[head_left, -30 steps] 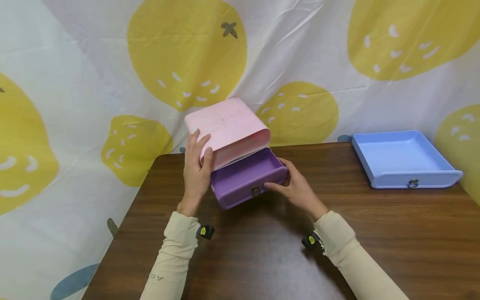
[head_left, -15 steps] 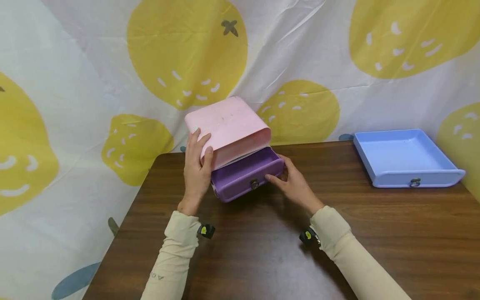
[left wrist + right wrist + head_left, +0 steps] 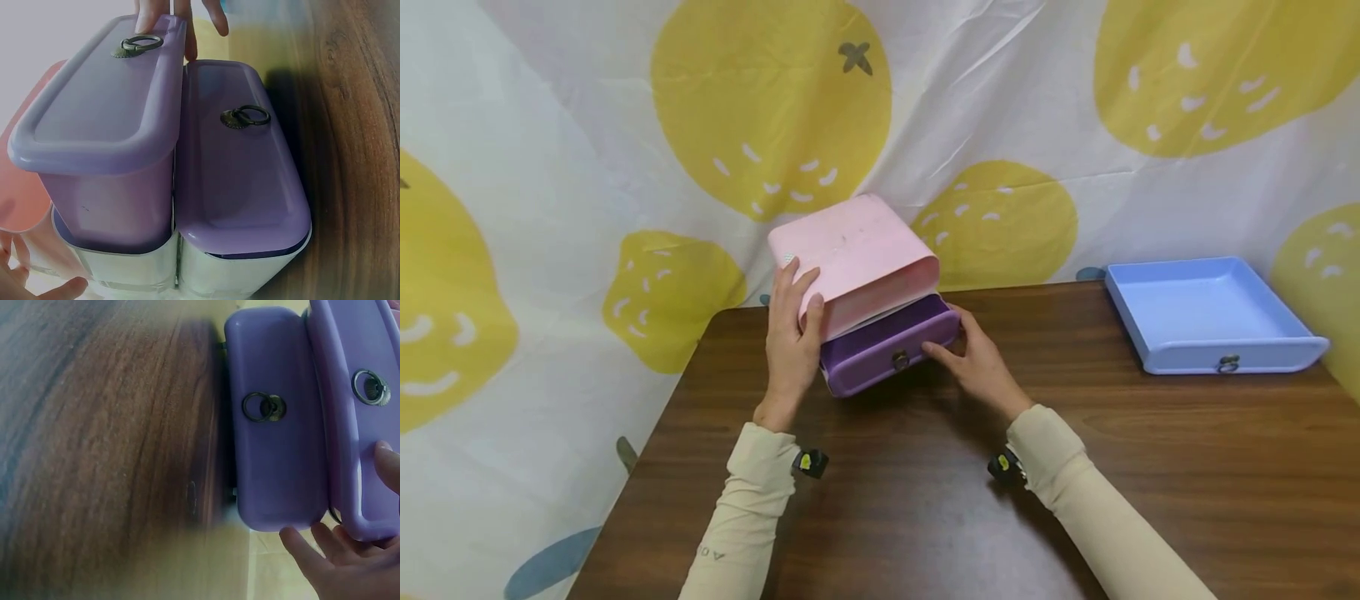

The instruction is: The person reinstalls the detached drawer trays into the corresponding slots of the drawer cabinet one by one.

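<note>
The left hand (image 3: 790, 346) lies flat against the left side of the pink cabinet (image 3: 850, 250), fingers straight and pointing up its wall, thumb on the front edge; this grip is released, pressing rather than clasping. Just to the right of it, the upper purple drawer (image 3: 880, 354) sticks out a short way from under the pink shell, its ring pull (image 3: 899, 360) facing the person.

The right hand (image 3: 973, 362) meets the drawer's right front corner. In the head view its fingertips touch the drawer face just right of the ring pull, and in the right wrist view the fingers (image 3: 312, 547) curl round the drawer's end, so this grip is grasping the upper purple drawer. The drawer lies between the two hands, touching both the right fingers and, at its left end, sitting just beside the left palm.

The left wrist view shows a lower purple drawer (image 3: 240, 169) beneath it, shut flush, with its own ring pull.

Well to the right of the right hand, a blue drawer (image 3: 1206, 321) rests apart on the wooden bench (image 3: 925, 517).
</note>
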### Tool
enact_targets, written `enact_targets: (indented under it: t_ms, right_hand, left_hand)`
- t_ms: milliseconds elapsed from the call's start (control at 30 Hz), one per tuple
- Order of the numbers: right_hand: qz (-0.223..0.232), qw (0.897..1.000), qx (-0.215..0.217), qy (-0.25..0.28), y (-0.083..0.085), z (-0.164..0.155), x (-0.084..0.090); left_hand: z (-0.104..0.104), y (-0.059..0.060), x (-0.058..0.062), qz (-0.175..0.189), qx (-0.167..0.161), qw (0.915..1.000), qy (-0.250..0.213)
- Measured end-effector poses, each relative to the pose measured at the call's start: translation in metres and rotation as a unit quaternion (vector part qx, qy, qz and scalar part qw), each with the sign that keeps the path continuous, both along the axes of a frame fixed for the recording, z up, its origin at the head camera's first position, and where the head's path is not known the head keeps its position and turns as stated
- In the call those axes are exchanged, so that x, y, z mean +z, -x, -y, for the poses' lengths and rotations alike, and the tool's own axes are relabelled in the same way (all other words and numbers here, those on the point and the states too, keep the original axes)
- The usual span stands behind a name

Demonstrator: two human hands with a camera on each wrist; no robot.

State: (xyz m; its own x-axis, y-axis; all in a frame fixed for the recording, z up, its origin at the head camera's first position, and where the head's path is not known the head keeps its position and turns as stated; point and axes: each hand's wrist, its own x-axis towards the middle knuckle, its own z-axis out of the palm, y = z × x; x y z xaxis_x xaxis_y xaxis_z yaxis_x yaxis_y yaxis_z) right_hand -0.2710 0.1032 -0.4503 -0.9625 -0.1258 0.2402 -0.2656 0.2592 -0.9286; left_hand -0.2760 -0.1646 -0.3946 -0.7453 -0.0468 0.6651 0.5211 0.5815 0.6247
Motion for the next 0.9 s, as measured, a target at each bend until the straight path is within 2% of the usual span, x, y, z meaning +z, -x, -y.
enact_targets:
  t_ms: [100,267,533,900]
  right_hand:
    - [-0.005,1.0,-0.016,-0.013,0.002,0.0,0.0]
    - [-0.002,1.0,-0.026,-0.006,0.008,0.004,0.0]
    - [-0.033,0.997,-0.061,-0.039,0.02,0.007,0.001]
    - [-0.023,0.995,-0.091,-0.034,0.024,0.012,0.0]
  left_hand:
    - [-0.001,0.0,-0.001,-0.002,0.0,1.0,-0.003]
    - [0.0,0.0,0.0,-0.001,0.0,1.0,-0.007]
    - [-0.003,0.002,0.002,-0.007,-0.004,0.9999,-0.009]
    - [-0.005,0.0,0.001,0.001,-0.004,0.9998,-0.018]
